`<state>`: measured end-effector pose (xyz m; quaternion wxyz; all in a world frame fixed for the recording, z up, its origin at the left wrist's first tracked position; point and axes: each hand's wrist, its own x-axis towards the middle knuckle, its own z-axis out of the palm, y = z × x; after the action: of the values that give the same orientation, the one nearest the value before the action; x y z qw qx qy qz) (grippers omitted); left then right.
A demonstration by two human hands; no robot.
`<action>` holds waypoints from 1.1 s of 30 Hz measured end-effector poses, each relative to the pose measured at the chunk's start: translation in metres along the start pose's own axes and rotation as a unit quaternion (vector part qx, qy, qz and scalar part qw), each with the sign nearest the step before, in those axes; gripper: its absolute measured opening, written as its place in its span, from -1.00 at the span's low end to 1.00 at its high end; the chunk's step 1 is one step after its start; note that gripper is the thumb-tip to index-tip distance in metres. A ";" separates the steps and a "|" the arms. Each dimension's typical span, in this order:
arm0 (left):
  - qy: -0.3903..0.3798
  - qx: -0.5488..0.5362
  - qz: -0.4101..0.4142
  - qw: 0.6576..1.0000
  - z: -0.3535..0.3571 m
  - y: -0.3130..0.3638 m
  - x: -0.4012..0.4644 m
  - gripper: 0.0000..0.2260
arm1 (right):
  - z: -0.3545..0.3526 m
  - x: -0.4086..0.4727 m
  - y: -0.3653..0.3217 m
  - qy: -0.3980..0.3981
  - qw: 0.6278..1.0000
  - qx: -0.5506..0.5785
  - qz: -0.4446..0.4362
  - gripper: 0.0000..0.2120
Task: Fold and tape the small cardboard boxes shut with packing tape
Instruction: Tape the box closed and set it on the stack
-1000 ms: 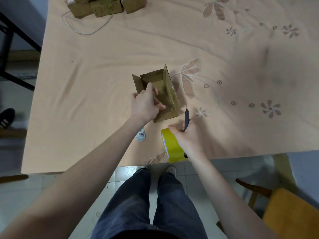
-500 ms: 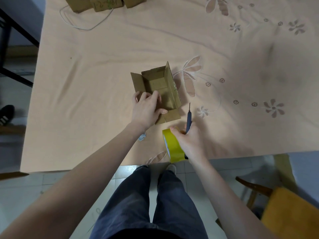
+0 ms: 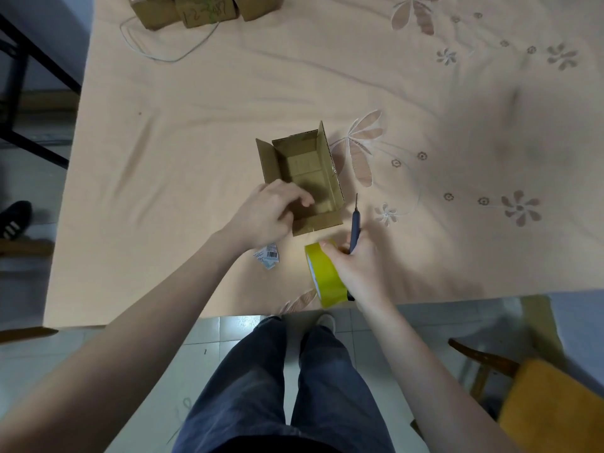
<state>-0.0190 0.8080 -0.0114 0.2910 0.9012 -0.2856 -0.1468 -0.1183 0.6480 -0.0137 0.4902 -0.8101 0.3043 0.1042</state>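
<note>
A table (image 3: 196,132) draped in a peach cloth with a stitched flower pattern fills most of the view. At its far edge a cluster of small cardboard boxes (image 3: 206,9) sits beside a loop of thin white cord (image 3: 163,53). Off the table's near right corner stands a wooden chair with a yellow seat (image 3: 549,407).

Near the middle of the table sits the open cardboard box (image 3: 304,178) — its flaps stand up and its inside is bare. The left hand (image 3: 268,214) rests at the box's near left corner with fingers loosely curled over the edge; whether they actually grip a flap I cannot tell, since the hand is blurred. Just below the box the right hand (image 3: 356,266) grips a yellow roll of packing tape (image 3: 325,276) standing on edge — and along with it a dark-handled cutter (image 3: 354,220), blade pointing away. A small crumpled barcode label (image 3: 268,256) lies beside the left wrist.
</note>
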 end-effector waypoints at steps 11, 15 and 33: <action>-0.123 0.173 0.050 0.976 0.017 0.005 0.001 -0.61 | -0.001 0.004 -0.004 0.020 1.000 -0.012 -0.012 -0.64; -0.119 0.133 0.030 0.984 0.017 0.008 0.009 -0.65 | 0.001 0.008 -0.005 0.036 0.999 0.003 -0.014 -0.64; -0.089 -0.118 -0.075 0.986 0.015 0.020 0.013 -0.75 | 0.014 0.022 -0.010 0.160 0.986 0.049 0.010 -0.44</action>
<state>-0.0242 0.7801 -0.0121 0.3572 0.8625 -0.2228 -0.2807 -0.0927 0.6548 -0.0238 0.4732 -0.7883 0.3917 -0.0364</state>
